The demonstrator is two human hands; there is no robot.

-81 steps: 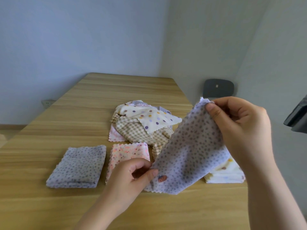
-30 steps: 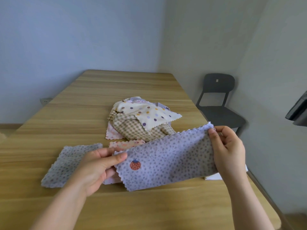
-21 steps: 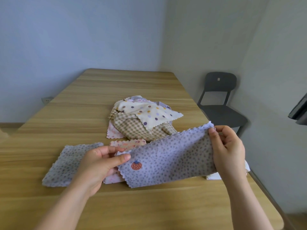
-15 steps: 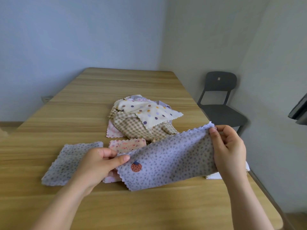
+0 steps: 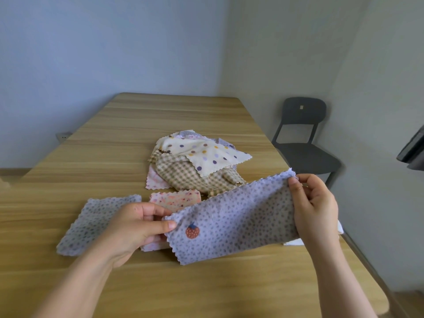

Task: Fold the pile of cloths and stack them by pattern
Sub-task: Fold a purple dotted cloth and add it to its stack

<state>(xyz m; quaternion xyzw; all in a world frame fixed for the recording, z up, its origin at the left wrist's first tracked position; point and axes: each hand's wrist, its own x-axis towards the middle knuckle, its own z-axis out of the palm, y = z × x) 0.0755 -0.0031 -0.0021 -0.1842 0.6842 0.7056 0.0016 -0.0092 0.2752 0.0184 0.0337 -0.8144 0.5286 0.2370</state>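
Note:
I hold a lilac dotted cloth (image 5: 231, 216) with a small strawberry print, folded into a long strip and stretched above the table. My left hand (image 5: 135, 226) pinches its left end; my right hand (image 5: 314, 207) grips its right end. On the table lie a folded lilac dotted cloth (image 5: 96, 221) at the left and a folded pink cloth (image 5: 174, 199), partly hidden by my left hand and the strip. Behind them sits the unfolded pile (image 5: 197, 166): a cream polka-dot cloth on top of a beige checked one. A folded white cloth (image 5: 293, 242) peeks out under my right hand.
The wooden table (image 5: 160, 120) runs back to the wall, its right edge close to my right arm. A dark grey chair (image 5: 300, 134) stands beyond that edge. A dark object (image 5: 413, 148) juts in at the far right.
The cloth went from hanging loose between my raised hands to a folded strip pulled taut low over the table. In the last second my hands have hardly moved.

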